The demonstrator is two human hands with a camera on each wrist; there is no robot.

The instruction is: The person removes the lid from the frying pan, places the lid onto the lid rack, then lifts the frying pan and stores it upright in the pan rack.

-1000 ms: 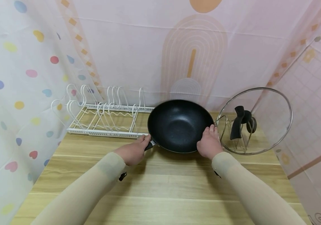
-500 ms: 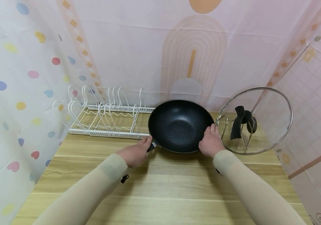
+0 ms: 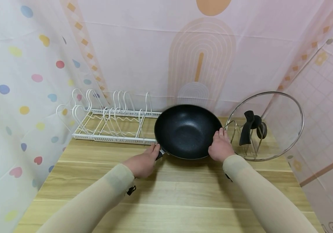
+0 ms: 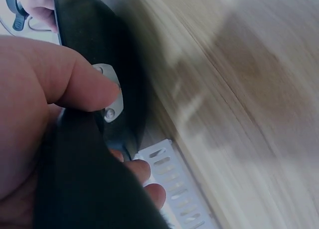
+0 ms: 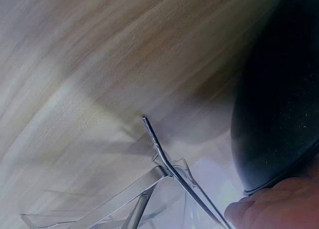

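Observation:
A black wok (image 3: 188, 129) sits at the back middle of the wooden table, its dark bowl facing up and toward me. My left hand (image 3: 143, 161) grips its short black handle (image 3: 159, 155). In the left wrist view the thumb (image 4: 92, 89) presses near the riveted metal bracket (image 4: 115, 109), with the handle (image 4: 84, 154) running under the palm. At the wok's right edge, my right hand (image 3: 221, 147) holds the rim. The right wrist view has its fingertips (image 5: 244, 214) right at the rim of the wok (image 5: 284, 124); the thumb is hidden.
Left of the wok stands a white wire dish rack (image 3: 117, 139), its right end close to the wok and left fingers. Close on the right, a metal wire stand (image 3: 255, 147) bears a glass lid (image 3: 301, 116) with a black knob (image 3: 246, 129). Patterned curtains (image 3: 137, 58) border the table.
My left hand has shifted slightly right and toward me with the handle, turning the wok a little. The right hand has stayed at the rim, and the view has shifted slightly.

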